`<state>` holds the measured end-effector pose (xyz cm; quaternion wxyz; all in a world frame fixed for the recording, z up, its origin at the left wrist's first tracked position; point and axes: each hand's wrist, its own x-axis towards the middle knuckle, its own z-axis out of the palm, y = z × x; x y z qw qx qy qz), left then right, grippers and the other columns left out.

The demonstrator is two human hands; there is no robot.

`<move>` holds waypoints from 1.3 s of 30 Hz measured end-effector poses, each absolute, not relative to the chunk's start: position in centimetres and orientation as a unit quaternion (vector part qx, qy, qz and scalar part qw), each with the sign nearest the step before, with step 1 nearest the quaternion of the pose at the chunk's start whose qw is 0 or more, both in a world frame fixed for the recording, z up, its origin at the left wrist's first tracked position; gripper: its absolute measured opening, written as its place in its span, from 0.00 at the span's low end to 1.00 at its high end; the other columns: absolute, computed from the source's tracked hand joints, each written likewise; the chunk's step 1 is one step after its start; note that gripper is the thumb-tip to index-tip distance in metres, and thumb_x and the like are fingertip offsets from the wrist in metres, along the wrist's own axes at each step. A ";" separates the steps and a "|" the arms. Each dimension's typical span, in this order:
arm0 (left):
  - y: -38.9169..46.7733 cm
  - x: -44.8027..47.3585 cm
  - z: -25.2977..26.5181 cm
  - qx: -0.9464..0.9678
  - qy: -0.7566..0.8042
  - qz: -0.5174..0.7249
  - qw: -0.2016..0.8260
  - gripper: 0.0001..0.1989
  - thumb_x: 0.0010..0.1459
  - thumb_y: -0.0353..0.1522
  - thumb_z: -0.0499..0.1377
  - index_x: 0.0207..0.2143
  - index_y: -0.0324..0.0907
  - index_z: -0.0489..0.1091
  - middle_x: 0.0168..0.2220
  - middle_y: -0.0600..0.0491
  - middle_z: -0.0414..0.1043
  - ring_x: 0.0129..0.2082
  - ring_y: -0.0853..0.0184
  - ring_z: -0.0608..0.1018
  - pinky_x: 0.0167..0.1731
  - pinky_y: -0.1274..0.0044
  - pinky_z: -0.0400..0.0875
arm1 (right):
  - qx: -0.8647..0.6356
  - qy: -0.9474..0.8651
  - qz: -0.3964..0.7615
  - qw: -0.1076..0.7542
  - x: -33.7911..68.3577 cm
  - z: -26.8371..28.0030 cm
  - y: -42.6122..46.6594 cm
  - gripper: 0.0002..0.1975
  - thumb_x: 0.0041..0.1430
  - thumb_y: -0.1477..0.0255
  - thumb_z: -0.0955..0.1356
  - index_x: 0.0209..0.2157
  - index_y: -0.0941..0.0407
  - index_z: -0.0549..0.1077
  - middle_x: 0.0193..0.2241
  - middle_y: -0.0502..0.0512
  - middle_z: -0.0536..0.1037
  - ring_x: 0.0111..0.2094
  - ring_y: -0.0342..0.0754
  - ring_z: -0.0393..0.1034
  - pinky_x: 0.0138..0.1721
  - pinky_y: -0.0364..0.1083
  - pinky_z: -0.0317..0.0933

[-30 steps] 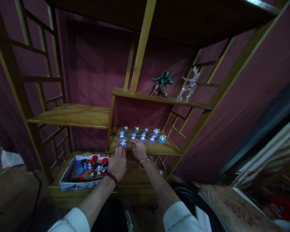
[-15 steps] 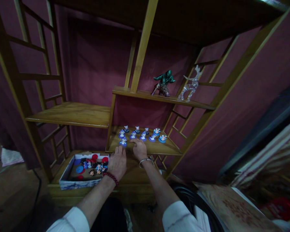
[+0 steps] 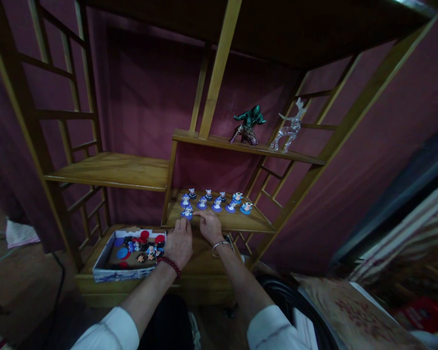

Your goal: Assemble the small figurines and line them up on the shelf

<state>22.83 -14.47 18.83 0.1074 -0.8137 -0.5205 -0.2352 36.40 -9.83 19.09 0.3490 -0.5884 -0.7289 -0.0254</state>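
Observation:
My left hand (image 3: 179,241) is at the front edge of the lower shelf. Its fingers are bent and pressed together at the base of the nearest small purple-and-white figurine (image 3: 187,212), which stands upright; its fingertips are partly hidden. From the right, my right hand (image 3: 209,226) reaches over the same shelf, index finger stretched toward that figurine's base and the other fingers curled. Behind stand more purple-based figurines (image 3: 202,203) in a row, blue-based ones (image 3: 246,208) at the right, and dark-based ones (image 3: 208,194) at the back.
An open cardboard box (image 3: 122,277) with loose figurines and red and blue discs stands at lower left. Above sit a green-and-brown crouching statue (image 3: 248,125) and a clear deer (image 3: 289,129) on the upper shelf (image 3: 219,142). A wooden upright (image 3: 166,194) borders the lower shelf.
My right index finger has moved left, closer to the front figurine. My left hand stays at that figurine's base. The view has shifted slightly.

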 end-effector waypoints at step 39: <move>-16.9 19.6 13.4 -0.833 -0.488 -0.259 -0.029 0.17 0.47 0.24 0.51 0.42 0.35 0.65 0.40 0.46 0.64 0.42 0.63 0.65 0.44 0.73 0.62 | -0.544 -0.647 0.071 0.530 29.5 13.6 -16.0 0.11 0.55 0.70 0.59 0.34 0.57 0.71 0.33 0.55 0.75 0.36 0.45 0.68 0.41 0.45 0.60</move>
